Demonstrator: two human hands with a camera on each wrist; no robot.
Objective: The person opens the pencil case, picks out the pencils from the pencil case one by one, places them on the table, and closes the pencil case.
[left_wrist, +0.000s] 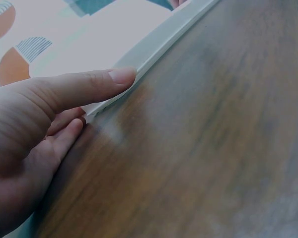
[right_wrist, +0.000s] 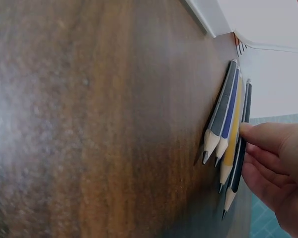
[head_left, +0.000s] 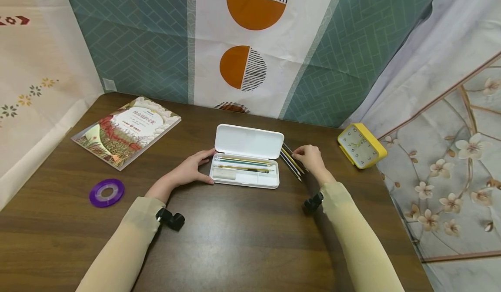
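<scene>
An open white pencil case [head_left: 248, 141] lies on the table, holding several pencils [head_left: 244, 161] and a whitish block [head_left: 224, 174] in its tray. My left hand [head_left: 187, 170] rests at the case's left end, thumb on the near edge [left_wrist: 149, 59] and fingers around the side. Right of the case lie several pencils side by side, among them a yellow one [right_wrist: 231, 148], a blue one [right_wrist: 228, 121] and a grey one [right_wrist: 221, 111]. My right hand [head_left: 311, 159] pinches the outermost dark pencil [right_wrist: 238, 166] between thumb and fingers, beside the others.
A picture book [head_left: 129, 131] lies at the back left, with a purple ring-shaped roll [head_left: 107, 192] in front of it. A yellow clock [head_left: 362, 146] stands right of my right hand. Patterned cloth [head_left: 156, 44] hangs behind the wooden table [head_left: 235, 239].
</scene>
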